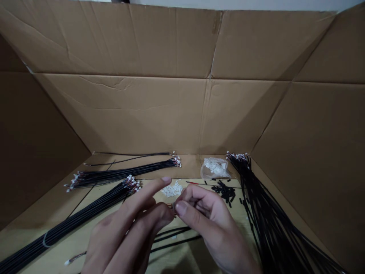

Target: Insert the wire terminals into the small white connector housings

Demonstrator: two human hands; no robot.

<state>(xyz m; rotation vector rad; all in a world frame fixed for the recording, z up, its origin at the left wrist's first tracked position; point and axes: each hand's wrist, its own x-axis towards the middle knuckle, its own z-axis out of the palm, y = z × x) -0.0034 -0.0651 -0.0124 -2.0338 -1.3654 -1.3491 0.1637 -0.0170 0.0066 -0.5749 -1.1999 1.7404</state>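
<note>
My left hand (125, 232) is closed on the thin wires (170, 206) of a cable, its index finger stretched out above. At the ends of those wires my right hand (212, 222) pinches a small pale connector (173, 205), mostly hidden by the fingertips. Whether the wires sit inside the connector cannot be made out. Several black cables (171, 233) lie beneath my hands. Just beyond the fingers is a loose pile of white connectors (172, 189). A wire end with a white connector (67, 262) pokes out left of my left hand.
Bundled black cables (71, 224) with white connectors lie at left, and another bundle (125, 170) lies behind. A clear bag of white parts (215, 167) and short black sleeves (225, 192) sit at right-centre. Long black cables (273, 220) run down the right. Cardboard walls (159, 114) enclose the table.
</note>
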